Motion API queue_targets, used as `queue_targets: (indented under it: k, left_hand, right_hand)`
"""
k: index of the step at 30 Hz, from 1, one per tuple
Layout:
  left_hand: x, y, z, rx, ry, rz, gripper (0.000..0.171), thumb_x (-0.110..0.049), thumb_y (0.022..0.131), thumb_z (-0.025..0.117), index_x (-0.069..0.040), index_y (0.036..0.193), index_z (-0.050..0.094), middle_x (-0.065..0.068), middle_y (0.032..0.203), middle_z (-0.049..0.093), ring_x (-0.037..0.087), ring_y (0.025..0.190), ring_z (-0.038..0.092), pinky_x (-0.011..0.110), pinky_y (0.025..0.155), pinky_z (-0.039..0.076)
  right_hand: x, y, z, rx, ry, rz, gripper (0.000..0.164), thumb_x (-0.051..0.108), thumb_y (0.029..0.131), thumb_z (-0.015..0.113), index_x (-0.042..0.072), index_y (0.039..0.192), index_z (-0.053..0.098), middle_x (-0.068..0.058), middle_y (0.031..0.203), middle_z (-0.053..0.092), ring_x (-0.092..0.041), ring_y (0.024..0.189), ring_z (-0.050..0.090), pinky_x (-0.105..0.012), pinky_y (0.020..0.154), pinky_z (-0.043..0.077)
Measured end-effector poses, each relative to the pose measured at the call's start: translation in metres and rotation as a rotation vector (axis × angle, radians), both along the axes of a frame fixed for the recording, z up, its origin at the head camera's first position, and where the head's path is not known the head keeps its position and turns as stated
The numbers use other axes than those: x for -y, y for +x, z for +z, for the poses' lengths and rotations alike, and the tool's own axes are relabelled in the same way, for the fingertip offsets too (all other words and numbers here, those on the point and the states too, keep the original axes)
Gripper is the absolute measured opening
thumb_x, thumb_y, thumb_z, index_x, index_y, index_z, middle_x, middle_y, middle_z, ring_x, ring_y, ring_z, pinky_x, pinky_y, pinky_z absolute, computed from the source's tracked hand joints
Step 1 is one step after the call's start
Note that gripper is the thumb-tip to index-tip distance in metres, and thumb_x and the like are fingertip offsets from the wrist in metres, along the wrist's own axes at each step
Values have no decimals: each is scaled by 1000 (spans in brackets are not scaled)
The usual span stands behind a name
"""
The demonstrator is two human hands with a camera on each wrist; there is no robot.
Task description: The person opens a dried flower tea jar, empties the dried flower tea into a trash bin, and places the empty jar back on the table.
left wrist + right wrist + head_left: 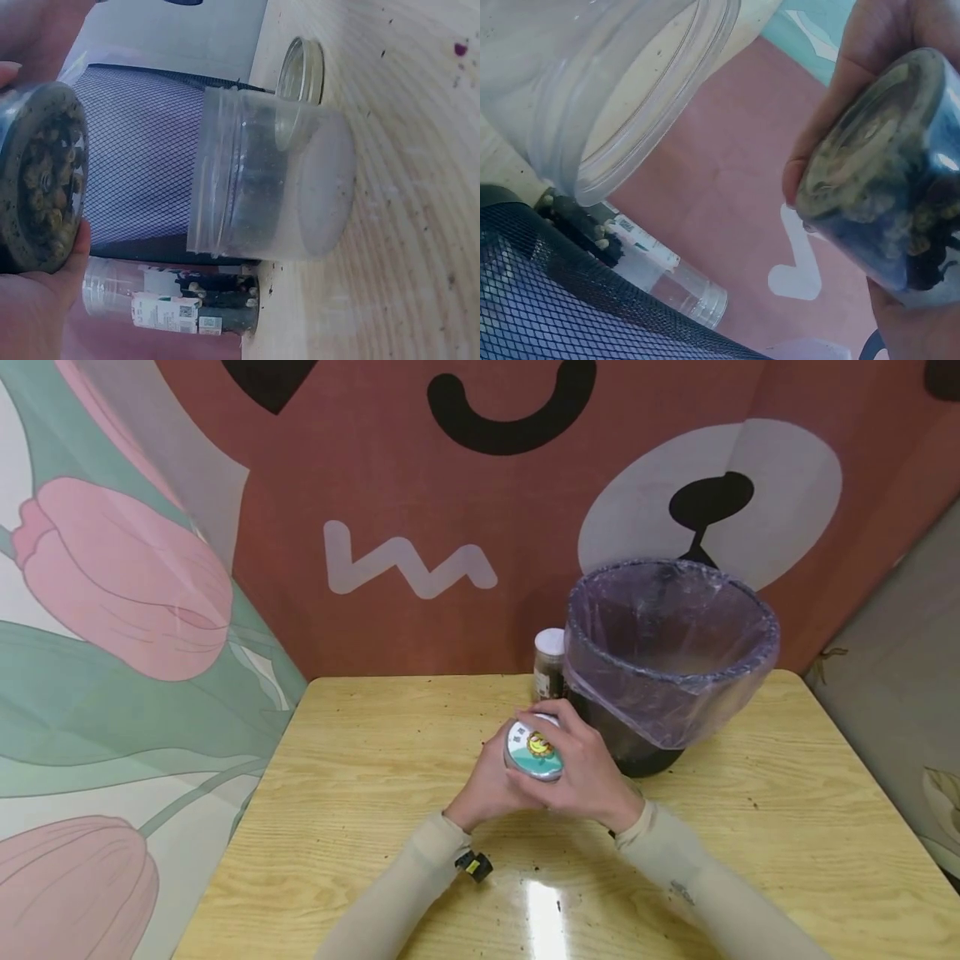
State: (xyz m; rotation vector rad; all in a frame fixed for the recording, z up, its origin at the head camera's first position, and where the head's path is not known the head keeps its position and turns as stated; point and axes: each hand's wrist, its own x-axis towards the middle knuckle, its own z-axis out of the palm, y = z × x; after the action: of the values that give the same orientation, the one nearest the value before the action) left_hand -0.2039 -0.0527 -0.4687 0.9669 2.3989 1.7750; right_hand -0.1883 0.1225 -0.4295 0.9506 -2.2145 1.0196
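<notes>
Both hands hold a clear jar [46, 180] of dried buds above the table. Its lid [534, 767] has a printed white and teal top with a yellow cartoon. My left hand [489, 783] grips the jar's side from the left. My right hand [583, 768] curls over the top and grips the lid's rim. The lid is on the jar, and the jar's base shows in both wrist views. Below the hands an uncovered clear plastic jar [262, 176] stands upright; the hands hide it in the head view. A round gold-rimmed lid [304, 71] is on the table near it.
A black mesh bin [637, 743] with a purplish plastic liner [675, 710] stands at the back right. Beside it is a taller labelled jar [550, 647] with a white top and dark contents. Small dark crumbs dot the wooden table [360, 760]. A printed cloth hangs behind.
</notes>
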Motion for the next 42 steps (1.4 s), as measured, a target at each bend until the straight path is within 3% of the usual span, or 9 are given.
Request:
queue_targets:
  k: [6, 11, 16, 23, 27, 32, 36, 42]
  left_hand:
    - [0, -1, 1, 54, 3, -20, 115, -3, 60, 95, -14, 157, 36, 9, 146, 55, 24, 130, 57, 35, 111, 49]
    - [2, -2, 1, 90, 4, -72, 114, 1, 60, 92, -18, 158, 37, 5, 145, 57, 20, 128, 58, 34, 111, 50]
    - [3, -1, -1, 104, -4, -133, 111, 2, 60, 91, -15, 156, 38, 7, 142, 59, 18, 125, 60, 33, 111, 50]
    - [2, 0, -5, 104, 23, -147, 108, 0, 61, 90, -16, 155, 39, 7, 140, 59, 18, 124, 60, 33, 111, 49]
    - [3, -3, -8, 91, 71, -168, 111, -3, 64, 91, -21, 158, 34, 7, 144, 55, 19, 129, 57, 36, 113, 48]
    - [2, -4, -7, 93, 83, -139, 106, -5, 68, 92, -21, 157, 36, 7, 145, 54, 20, 131, 55, 37, 114, 47]
    - [0, -2, -7, 104, 80, -107, 101, -1, 67, 91, -13, 153, 39, 12, 141, 56, 22, 128, 57, 36, 112, 49]
    - [-9, 2, -2, 93, 84, -125, 112, 6, 63, 89, -6, 159, 31, 18, 147, 52, 30, 133, 54, 35, 115, 46]
  right_hand:
    - [-4, -1, -1, 5, -14, 33, 73, 62, 91, 68, 4, 136, 66, -16, 131, 58, -26, 106, 66, -43, 83, 60]
    - [-8, -4, -2, 1, -29, 110, 68, 57, 90, 73, 4, 131, 69, -13, 129, 60, -23, 106, 65, -35, 85, 58]
    - [-13, -6, 1, 30, -10, 207, 63, 51, 87, 79, 7, 131, 69, -9, 130, 60, -22, 113, 64, -28, 94, 54]
    - [-18, -7, 6, 73, 90, 247, 69, 51, 86, 81, 9, 138, 65, -7, 134, 57, -21, 119, 62, -35, 94, 57]
    - [-21, -3, 10, 73, 148, 202, 84, 60, 83, 80, 10, 146, 59, -9, 143, 54, -23, 124, 60, -40, 96, 57]
    - [-21, 5, 9, 61, 165, 60, 98, 70, 80, 77, 8, 151, 52, -11, 150, 50, -27, 127, 59, -46, 94, 57]
    - [-16, 11, 5, 128, 127, -7, 95, 57, 78, 86, 7, 152, 51, -9, 147, 53, -24, 123, 60, -44, 92, 57]
    - [-11, 12, 6, 163, 40, -39, 75, 35, 76, 90, 9, 141, 63, -7, 136, 59, -17, 111, 62, -37, 85, 57]
